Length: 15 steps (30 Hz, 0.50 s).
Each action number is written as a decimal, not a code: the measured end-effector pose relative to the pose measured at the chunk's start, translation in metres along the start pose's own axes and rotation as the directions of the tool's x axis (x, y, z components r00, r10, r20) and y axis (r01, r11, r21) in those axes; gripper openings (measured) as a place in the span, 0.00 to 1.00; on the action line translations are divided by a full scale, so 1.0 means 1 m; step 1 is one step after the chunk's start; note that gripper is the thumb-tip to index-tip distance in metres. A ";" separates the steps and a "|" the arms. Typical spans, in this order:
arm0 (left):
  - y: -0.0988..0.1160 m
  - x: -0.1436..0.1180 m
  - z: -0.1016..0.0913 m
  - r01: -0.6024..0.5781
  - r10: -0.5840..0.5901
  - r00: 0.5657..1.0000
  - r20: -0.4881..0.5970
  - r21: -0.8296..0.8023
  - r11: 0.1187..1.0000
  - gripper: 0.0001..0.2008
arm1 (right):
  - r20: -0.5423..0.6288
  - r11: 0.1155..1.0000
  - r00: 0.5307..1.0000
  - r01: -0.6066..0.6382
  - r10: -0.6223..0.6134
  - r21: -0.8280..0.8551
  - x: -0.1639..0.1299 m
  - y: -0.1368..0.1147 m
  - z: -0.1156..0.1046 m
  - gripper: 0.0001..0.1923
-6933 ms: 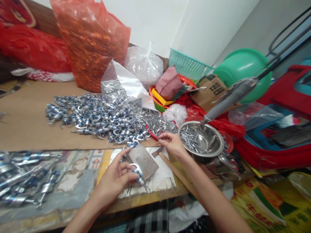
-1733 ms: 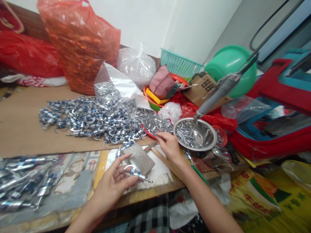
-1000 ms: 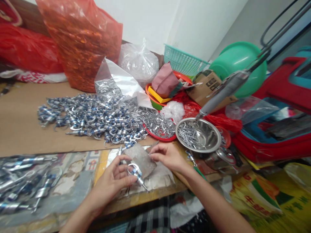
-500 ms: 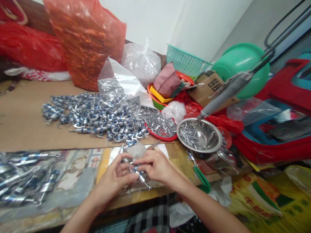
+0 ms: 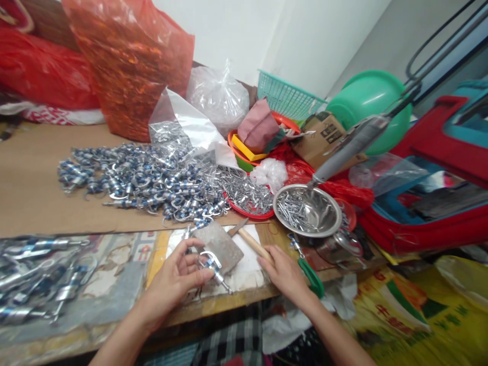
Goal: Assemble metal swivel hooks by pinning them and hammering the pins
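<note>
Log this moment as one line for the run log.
left hand: grip on blue-and-silver hook part over grey block | right hand: on wooden handle | steel bowl: holds pins
</note>
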<state>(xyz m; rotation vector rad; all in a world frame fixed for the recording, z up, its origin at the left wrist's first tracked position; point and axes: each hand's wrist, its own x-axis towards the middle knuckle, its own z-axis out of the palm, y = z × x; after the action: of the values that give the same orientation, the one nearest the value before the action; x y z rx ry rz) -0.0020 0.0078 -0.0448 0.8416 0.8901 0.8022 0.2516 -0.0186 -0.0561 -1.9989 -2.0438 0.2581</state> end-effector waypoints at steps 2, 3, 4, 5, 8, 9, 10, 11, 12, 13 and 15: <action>0.000 0.000 0.000 -0.007 0.007 1.000 0.003 -0.002 1.000 0.23 | -0.060 0.996 0.998 0.042 -0.038 0.074 -0.002 -0.009 -0.010 0.11; -0.001 0.000 0.000 -0.011 0.011 1.000 0.004 -0.006 1.000 0.23 | -0.101 0.990 0.992 0.081 -0.069 0.117 -0.004 -0.015 -0.017 0.12; -0.001 0.000 0.000 -0.014 0.014 1.000 0.004 -0.010 1.000 0.23 | -0.148 0.979 0.983 0.135 -0.112 0.156 -0.008 -0.021 -0.025 0.14; -0.001 0.000 0.000 -0.017 0.017 1.000 0.004 -0.016 1.000 0.23 | -0.199 0.962 0.966 0.201 -0.164 0.183 -0.012 -0.027 -0.033 0.17; -0.002 0.001 0.001 -0.019 0.020 1.000 0.003 -0.033 0.999 0.24 | -0.353 0.905 0.882 0.390 -0.313 0.170 -0.028 -0.040 -0.048 0.25; -0.002 0.001 0.001 -0.019 0.019 1.000 0.002 -0.036 0.999 0.24 | -0.351 0.895 0.866 0.424 -0.356 0.140 -0.033 -0.042 -0.049 0.27; -0.002 0.001 0.001 -0.019 0.019 1.000 0.000 -0.038 0.999 0.24 | -0.310 0.891 0.867 0.440 -0.389 0.111 -0.038 -0.043 -0.048 0.28; -0.001 0.001 0.001 -0.019 0.018 1.000 -0.002 -0.038 0.999 0.24 | -0.245 0.894 0.879 0.440 -0.409 0.085 -0.042 -0.043 -0.046 0.28; -0.001 0.000 0.001 -0.018 0.018 1.000 -0.004 -0.037 0.999 0.24 | -0.176 0.901 0.893 0.430 -0.415 0.061 -0.045 -0.043 -0.043 0.28; -0.001 0.000 0.001 -0.019 0.019 1.000 -0.006 -0.037 0.999 0.24 | -0.130 0.907 0.903 0.419 -0.410 0.041 -0.047 -0.042 -0.040 0.27; 0.000 -0.001 0.000 -0.019 0.019 1.000 -0.008 -0.036 0.999 0.24 | -0.185 0.911 0.898 0.411 -0.400 0.029 -0.051 -0.041 -0.036 0.28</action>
<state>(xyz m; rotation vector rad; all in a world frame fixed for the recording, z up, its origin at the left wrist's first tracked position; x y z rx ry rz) -0.0022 0.0068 -0.0446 0.8169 0.8728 0.8360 0.2249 -0.0727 -0.0125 -1.4486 -2.2375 0.0591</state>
